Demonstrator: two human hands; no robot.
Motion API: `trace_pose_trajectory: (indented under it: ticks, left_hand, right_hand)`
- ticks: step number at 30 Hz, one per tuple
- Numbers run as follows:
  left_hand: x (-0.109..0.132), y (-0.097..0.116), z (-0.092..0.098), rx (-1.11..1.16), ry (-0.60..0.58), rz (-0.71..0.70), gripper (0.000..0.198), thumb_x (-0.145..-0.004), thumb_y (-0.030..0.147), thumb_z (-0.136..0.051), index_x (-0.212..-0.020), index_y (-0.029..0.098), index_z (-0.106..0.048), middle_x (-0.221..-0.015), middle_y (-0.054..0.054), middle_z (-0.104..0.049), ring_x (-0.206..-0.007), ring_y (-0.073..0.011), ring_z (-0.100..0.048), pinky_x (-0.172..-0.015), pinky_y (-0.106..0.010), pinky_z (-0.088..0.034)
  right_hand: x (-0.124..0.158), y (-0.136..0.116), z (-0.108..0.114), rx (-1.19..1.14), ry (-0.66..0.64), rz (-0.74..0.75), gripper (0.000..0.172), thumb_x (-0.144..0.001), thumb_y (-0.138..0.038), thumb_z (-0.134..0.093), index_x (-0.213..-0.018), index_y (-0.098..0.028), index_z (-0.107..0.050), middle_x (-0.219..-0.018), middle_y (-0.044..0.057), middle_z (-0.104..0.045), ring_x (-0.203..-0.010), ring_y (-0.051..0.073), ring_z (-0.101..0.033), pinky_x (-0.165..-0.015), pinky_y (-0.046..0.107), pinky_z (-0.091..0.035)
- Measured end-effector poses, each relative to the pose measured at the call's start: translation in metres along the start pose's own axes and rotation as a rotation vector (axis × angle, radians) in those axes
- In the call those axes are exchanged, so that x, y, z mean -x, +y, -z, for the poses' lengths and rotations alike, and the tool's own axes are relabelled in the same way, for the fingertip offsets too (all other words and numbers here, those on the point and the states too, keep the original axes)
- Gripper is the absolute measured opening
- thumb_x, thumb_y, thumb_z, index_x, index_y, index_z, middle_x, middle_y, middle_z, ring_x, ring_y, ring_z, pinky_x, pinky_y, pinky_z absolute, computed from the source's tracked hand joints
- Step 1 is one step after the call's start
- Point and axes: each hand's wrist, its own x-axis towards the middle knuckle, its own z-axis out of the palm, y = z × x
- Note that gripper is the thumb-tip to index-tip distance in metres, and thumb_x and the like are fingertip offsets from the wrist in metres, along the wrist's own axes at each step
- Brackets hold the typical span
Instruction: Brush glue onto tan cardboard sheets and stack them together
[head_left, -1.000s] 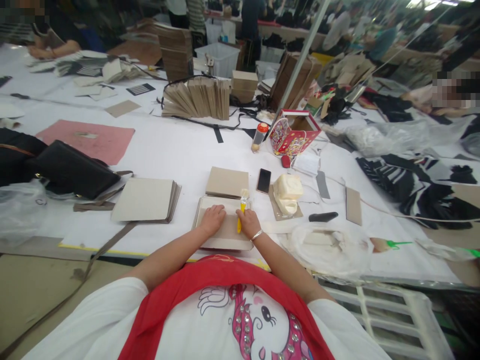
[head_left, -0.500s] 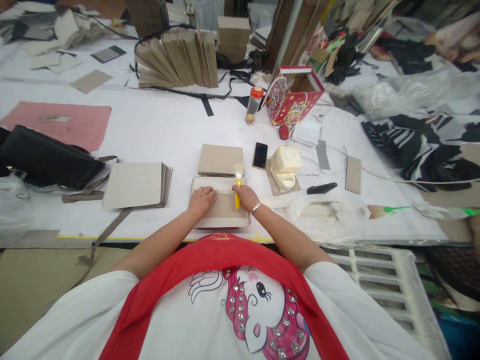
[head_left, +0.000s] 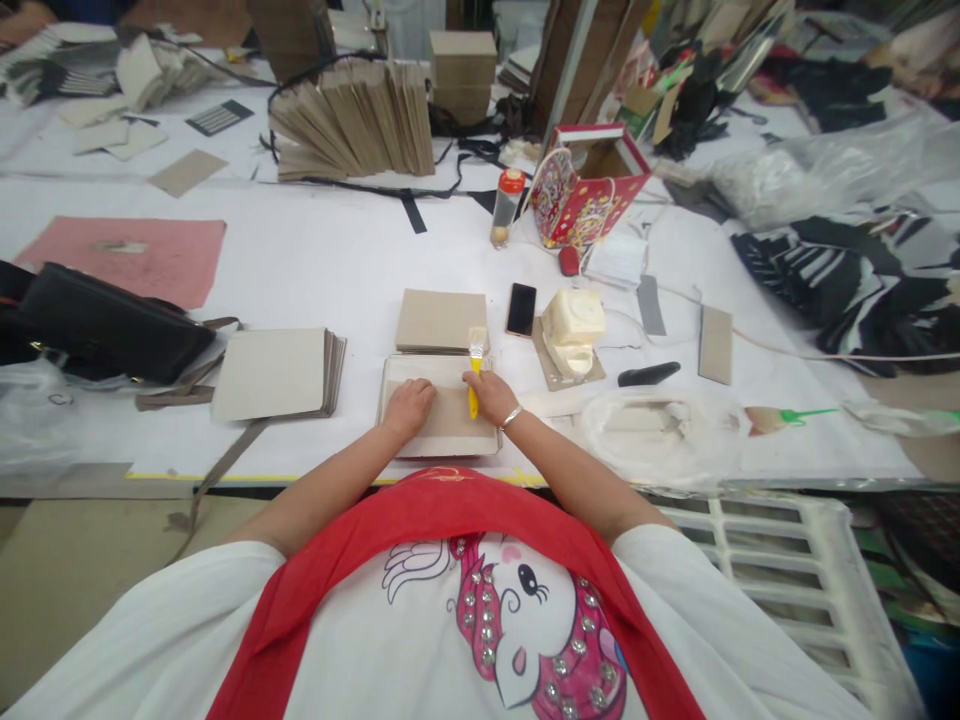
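A yellow-handled brush (head_left: 474, 388) is in my right hand (head_left: 491, 397), bristles pointing away from me, at the right side of a board stack (head_left: 454, 440). On that stack's upper left lies my left hand (head_left: 409, 407), its fingers bent over the edge of a brown board piece (head_left: 448, 408); whether they pinch it is too small to tell. Directly behind is a second stack of brown boards (head_left: 441, 319). To the left sits a pile of pale rounded boards (head_left: 274, 375).
Right of the stacks are a phone (head_left: 520, 309), a cream container (head_left: 574, 330), a black tool (head_left: 649, 374) and a plastic-wrapped tray (head_left: 660, 430). Behind stand a bottle (head_left: 508, 208) and a red bag (head_left: 600, 205). A black bag (head_left: 112, 320) lies left.
The brown piece under my left hand sits slightly differently on the stack, its far edge nearer me. My right hand keeps the brush in nearly the same place. The view has shifted slightly.
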Motion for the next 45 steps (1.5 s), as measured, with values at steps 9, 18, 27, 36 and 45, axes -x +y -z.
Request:
trace_pose_trajectory:
  ticks: [9,18,27,36,45]
  left_hand:
    - [0.062,0.018,0.004,0.015,-0.057,-0.051,0.025,-0.086,0.019,-0.039,-0.105,0.02,-0.056,-0.108,-0.01,-0.055,-0.1,-0.0215,-0.046,-0.085,-0.037,-0.036]
    - [0.124,-0.028,-0.001,0.511,0.206,0.636,0.038,-0.072,0.033,-0.061,-0.103,0.016,-0.048,-0.093,-0.006,-0.056,-0.079,-0.0156,-0.055,-0.074,-0.031,-0.047]
    - [0.117,-0.024,-0.01,1.247,0.159,0.982,0.03,-0.065,0.022,-0.067,-0.085,0.018,-0.044,-0.059,0.008,-0.049,-0.048,-0.0078,-0.053,-0.05,-0.022,-0.048]
    - [0.117,-0.027,-0.017,1.339,0.214,0.919,0.025,-0.066,0.018,-0.064,-0.08,0.018,-0.045,-0.05,0.009,-0.049,-0.044,-0.0075,-0.051,-0.048,-0.021,-0.047]
    - [0.119,-0.034,-0.018,1.323,0.194,0.921,0.025,-0.065,0.015,-0.064,-0.082,0.017,-0.045,-0.048,0.01,-0.048,-0.042,-0.0079,-0.051,-0.048,-0.021,-0.046]
  right_hand:
    - [0.071,0.048,-0.003,0.078,0.184,-0.066,0.025,-0.085,-0.014,-0.037,-0.102,-0.013,-0.055,-0.072,0.006,-0.05,-0.07,0.018,-0.045,-0.066,0.027,-0.036]
    - [0.172,0.12,0.007,0.332,-0.098,-0.295,0.03,-0.076,-0.009,-0.045,-0.103,-0.014,-0.055,-0.069,0.008,-0.053,-0.063,0.019,-0.048,-0.056,0.027,-0.034]
    - [0.08,-0.008,0.019,0.159,0.098,0.136,0.025,-0.087,-0.031,-0.042,-0.102,-0.017,-0.057,-0.078,0.009,-0.054,-0.076,0.019,-0.049,-0.065,0.028,-0.038]
    - [0.055,-0.031,0.031,0.192,-0.176,0.427,0.014,-0.085,-0.016,-0.045,-0.095,-0.014,-0.054,-0.093,0.016,-0.058,-0.097,0.024,-0.048,-0.073,0.033,-0.042]
    - [0.054,-0.031,0.05,0.216,-0.164,0.516,0.018,-0.085,-0.014,-0.042,-0.099,-0.013,-0.054,-0.075,0.008,-0.058,-0.069,0.017,-0.053,-0.065,0.028,-0.04]
